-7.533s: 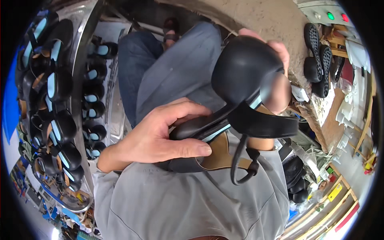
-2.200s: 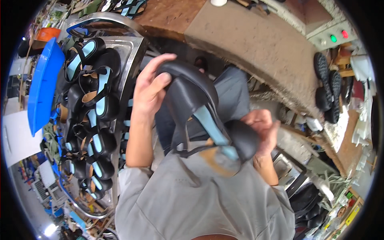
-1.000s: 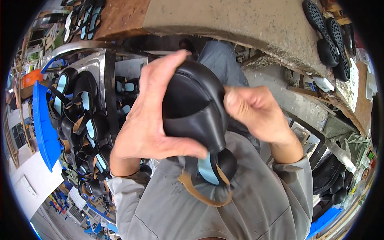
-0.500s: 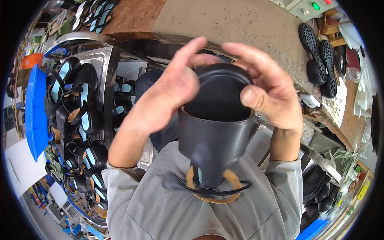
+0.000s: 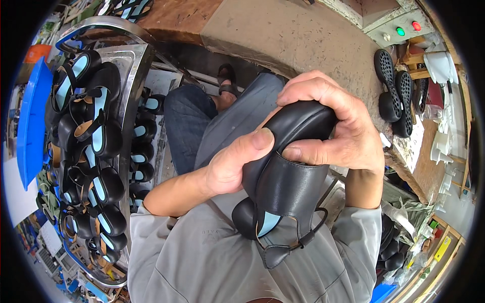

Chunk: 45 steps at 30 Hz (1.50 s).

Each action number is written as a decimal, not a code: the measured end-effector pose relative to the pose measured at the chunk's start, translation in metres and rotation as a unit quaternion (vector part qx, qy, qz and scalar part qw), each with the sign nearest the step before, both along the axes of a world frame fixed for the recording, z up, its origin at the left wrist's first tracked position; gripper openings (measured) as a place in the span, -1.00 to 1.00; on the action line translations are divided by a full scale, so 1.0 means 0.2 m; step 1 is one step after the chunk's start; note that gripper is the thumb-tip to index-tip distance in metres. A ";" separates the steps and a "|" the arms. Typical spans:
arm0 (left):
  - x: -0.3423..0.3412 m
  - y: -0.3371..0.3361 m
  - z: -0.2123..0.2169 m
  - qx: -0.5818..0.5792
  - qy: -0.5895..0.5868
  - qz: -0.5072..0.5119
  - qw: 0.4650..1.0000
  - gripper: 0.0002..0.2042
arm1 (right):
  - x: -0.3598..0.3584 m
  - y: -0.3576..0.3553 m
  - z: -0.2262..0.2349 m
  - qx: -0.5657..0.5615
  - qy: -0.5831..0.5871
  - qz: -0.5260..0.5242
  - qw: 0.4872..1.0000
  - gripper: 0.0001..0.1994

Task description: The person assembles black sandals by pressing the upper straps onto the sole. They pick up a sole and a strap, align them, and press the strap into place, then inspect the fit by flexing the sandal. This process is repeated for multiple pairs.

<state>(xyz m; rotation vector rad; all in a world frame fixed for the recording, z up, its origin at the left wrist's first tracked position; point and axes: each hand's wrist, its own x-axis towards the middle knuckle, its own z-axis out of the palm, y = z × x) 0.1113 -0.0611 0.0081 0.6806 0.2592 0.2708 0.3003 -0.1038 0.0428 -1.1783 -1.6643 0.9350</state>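
A black leather sandal point(image 5: 290, 187), with a wide upper, a pale blue insole patch and a slim buckle strap, is held up before my chest, toe end away from me. My left hand point(image 5: 230, 164) grips its left side, thumb pressed on the sole's edge; the fingers are mostly hidden behind the shoe. Over the toe end curl the fingers of my right hand point(image 5: 351, 129), and its thumb reaches in at the upper's open front edge. The heel and loose strap hang toward my grey shirt point(image 5: 202, 252).
On my left, a metal-framed rack point(image 5: 136, 81) carries several similar black sandals point(image 5: 108, 187), beside a blue tray point(image 5: 33, 126). A worn workbench point(image 5: 283, 40) spans the far side. Black soles point(image 5: 404, 101) lie at its right, near a control box with green and red buttons point(image 5: 400, 31).
The sandal has turned from facing me squarely to a tilt showing its left side and sole edge. My left hand, blurred before, now presses its thumb on it. The view has shifted slightly.
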 end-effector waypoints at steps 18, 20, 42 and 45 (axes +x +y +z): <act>-0.07 -0.08 -0.19 0.154 -0.054 0.005 0.987 -0.14 | 0.06 0.01 -0.36 -0.017 0.084 -0.030 0.996 -0.17; -0.07 -0.09 -0.19 0.154 -0.050 0.013 0.987 -0.14 | 0.06 0.02 -0.36 -0.022 0.083 -0.028 0.996 -0.17; -0.17 -0.08 -0.20 0.600 0.157 0.177 0.764 -0.49 | 0.03 0.02 -0.38 -0.032 0.038 -0.072 0.996 -0.29; -0.18 -0.06 -0.25 0.432 0.156 0.161 0.874 -0.58 | 0.03 0.03 -0.31 -0.046 0.108 -0.102 0.988 -0.61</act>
